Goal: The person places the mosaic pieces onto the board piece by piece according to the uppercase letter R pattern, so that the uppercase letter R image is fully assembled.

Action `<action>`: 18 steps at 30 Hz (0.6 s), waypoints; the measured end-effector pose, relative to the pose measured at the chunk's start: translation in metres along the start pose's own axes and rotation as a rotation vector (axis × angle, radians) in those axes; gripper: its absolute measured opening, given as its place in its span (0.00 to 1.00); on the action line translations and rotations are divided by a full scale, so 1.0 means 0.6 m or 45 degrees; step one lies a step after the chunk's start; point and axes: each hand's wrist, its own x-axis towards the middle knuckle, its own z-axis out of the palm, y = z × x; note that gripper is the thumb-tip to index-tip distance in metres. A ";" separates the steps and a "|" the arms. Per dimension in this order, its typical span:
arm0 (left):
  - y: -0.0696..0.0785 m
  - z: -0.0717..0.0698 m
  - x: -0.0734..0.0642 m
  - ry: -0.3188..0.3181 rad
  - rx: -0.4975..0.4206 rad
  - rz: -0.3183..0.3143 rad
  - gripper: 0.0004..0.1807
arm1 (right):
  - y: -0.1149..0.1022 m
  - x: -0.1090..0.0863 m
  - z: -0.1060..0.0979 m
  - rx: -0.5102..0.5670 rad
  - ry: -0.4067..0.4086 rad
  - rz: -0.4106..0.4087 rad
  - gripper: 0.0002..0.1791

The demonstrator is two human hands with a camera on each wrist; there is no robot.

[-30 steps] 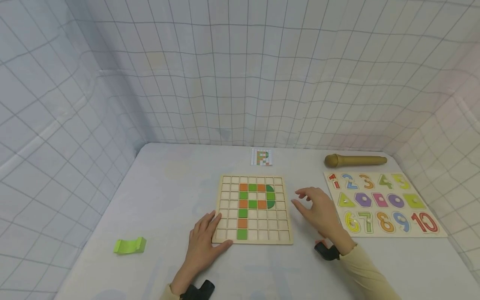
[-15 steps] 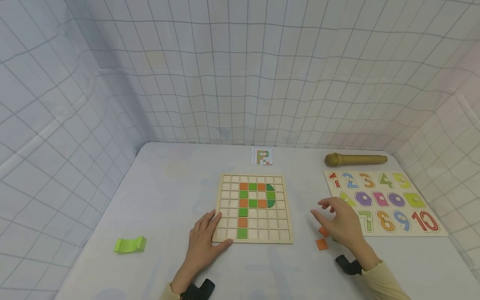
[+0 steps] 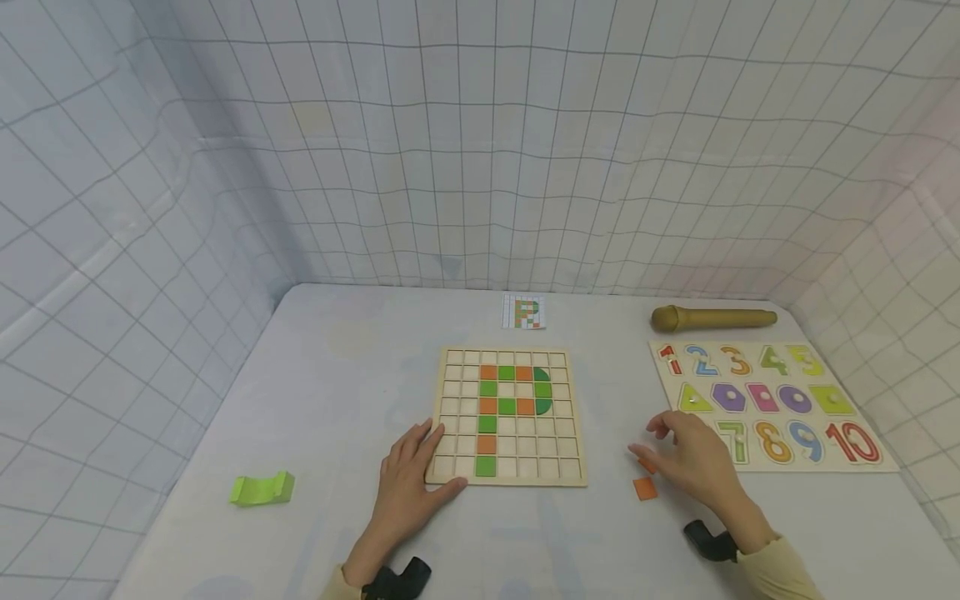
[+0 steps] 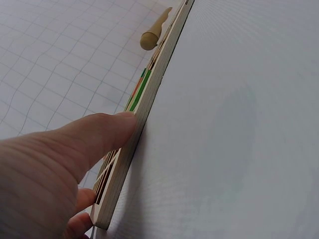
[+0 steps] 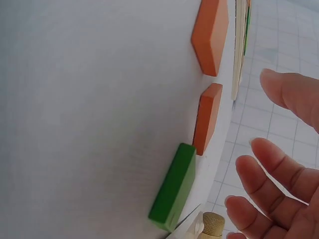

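Observation:
A wooden grid board (image 3: pixel 536 450) holds orange and green tiles set out like a letter P. My left hand (image 3: pixel 407 483) rests at its near left corner, with the thumb (image 4: pixel 112 130) on the near rim and fingertips along the left side. Right of the board, my right hand (image 3: pixel 693 458) hovers over loose tiles, thumb and fingers apart with nothing between them. One orange tile (image 3: pixel 645 488) lies just in front of it. The right wrist view shows a second orange tile (image 5: pixel 208 119) and a green tile (image 5: pixel 174 184) beside it.
A small pattern card (image 3: pixel 523 312) lies behind the board. At the right is a number-and-shape puzzle (image 3: pixel 750 421), with a gold microphone-shaped object (image 3: pixel 712 319) behind it. A bright green block (image 3: pixel 262 490) sits far left. Grid-patterned cloth walls (image 3: pixel 480 167) enclose the table.
My right hand has moved right and toward me, away from the board and over the loose orange tiles, which have come into view. The left hand has stayed on the board.

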 end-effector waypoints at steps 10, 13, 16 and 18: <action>0.000 0.001 -0.001 0.010 0.001 0.005 0.44 | 0.003 -0.003 -0.004 -0.039 -0.127 0.048 0.20; -0.001 0.001 -0.001 0.010 -0.001 0.006 0.44 | 0.005 -0.004 -0.003 -0.045 -0.135 0.050 0.19; -0.001 0.002 -0.001 0.007 -0.007 0.007 0.44 | 0.006 -0.005 -0.002 -0.051 -0.140 0.046 0.19; -0.001 0.002 -0.001 0.007 -0.010 0.009 0.44 | 0.007 -0.006 -0.003 -0.052 -0.145 0.041 0.18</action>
